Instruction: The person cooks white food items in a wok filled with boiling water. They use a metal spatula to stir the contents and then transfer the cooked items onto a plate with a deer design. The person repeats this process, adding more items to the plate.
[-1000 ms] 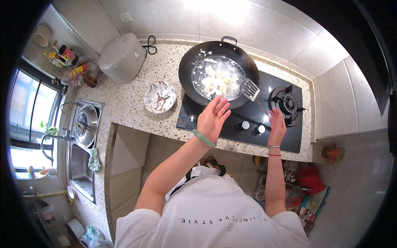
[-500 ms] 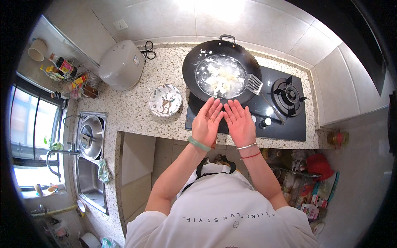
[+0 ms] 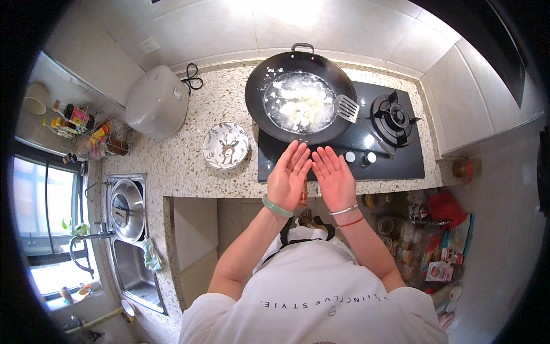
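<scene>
One rounded, glossy, pale-grey appliance [image 3: 156, 103]: stands left of and beyond the left hand [image 3: 286, 180]. One rectangular steel sink [image 3: 136, 272]: lies far left of that hand. One bright-red, rounded bundle [image 3: 447, 208]: sits right of the right hand [image 3: 336, 182].

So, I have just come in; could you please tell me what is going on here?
A person stands at the cooktop with the left hand and the right hand side by side, palms up, near the front of the wok. Neither holds anything visible. Pale pieces sit in liquid in the wok. A slotted spatula lies with its blade over the wok's right edge, handle over the cooktop. A deer-patterned bowl is on the counter to the left.
</scene>
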Demonstrator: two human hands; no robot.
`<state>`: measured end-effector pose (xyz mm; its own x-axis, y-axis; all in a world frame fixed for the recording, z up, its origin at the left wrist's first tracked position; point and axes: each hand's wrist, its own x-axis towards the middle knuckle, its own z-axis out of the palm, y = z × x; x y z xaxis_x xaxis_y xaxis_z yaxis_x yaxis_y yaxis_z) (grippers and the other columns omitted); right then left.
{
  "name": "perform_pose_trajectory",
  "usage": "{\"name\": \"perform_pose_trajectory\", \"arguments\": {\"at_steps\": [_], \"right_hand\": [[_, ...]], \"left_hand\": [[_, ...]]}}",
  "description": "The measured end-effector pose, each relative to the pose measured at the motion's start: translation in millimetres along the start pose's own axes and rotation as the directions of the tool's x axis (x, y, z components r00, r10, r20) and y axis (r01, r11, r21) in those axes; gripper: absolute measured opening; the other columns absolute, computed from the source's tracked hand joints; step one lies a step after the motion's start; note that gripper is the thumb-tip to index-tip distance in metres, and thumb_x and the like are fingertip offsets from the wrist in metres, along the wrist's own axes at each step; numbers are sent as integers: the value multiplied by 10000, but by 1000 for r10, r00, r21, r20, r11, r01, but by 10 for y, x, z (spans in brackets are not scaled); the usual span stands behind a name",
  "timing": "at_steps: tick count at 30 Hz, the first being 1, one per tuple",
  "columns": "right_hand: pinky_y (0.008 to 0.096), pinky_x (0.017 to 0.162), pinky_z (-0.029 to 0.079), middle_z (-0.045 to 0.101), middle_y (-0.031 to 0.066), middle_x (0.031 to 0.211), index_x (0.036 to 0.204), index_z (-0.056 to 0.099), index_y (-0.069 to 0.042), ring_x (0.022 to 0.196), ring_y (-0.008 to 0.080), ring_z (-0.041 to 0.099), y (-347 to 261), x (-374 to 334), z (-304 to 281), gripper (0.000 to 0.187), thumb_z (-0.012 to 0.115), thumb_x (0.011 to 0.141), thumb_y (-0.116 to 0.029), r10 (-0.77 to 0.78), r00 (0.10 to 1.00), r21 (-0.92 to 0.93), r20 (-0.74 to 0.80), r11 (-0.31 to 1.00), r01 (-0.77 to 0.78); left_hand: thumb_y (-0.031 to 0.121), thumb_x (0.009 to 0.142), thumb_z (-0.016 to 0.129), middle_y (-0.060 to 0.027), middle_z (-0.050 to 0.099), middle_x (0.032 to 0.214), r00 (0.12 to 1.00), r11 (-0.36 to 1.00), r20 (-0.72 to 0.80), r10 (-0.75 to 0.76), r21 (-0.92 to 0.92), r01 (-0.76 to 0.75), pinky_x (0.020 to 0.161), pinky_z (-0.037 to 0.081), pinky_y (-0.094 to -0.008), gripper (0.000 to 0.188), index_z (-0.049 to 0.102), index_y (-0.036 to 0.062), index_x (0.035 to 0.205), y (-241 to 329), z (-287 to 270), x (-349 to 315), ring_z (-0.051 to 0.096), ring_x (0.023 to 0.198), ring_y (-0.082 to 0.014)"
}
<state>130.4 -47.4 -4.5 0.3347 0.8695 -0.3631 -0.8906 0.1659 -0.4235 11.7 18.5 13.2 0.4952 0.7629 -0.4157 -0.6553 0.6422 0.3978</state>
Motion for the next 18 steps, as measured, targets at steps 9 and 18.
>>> {"name": "perform_pose_trajectory", "arguments": {"at_steps": [9, 18], "right_hand": [[389, 1053, 361, 472, 148, 1305, 1306, 400, 17, 1216, 256, 458, 39, -70, 22, 434, 379, 992, -283, -45, 999, -32, -30, 999, 44], [401, 1054, 372, 476, 162, 1296, 1285, 420, 15, 1228, 277, 455, 75, -105, 6, 396, 400, 987, -245, -44, 997, 6, -59, 999, 44]], "left_hand": [[184, 986, 374, -146, 459, 1322, 1000, 999, 15, -23, -47, 23, 1087, 341, -390, 399, 397, -5, 1337, 33, -129, -4, 436, 1243, -259], [152, 974, 402, -158, 443, 1334, 998, 998, 45, -31, -51, 33, 1092, 335, -394, 412, 367, -3, 1353, 21, -191, -48, 419, 1257, -264]]}}
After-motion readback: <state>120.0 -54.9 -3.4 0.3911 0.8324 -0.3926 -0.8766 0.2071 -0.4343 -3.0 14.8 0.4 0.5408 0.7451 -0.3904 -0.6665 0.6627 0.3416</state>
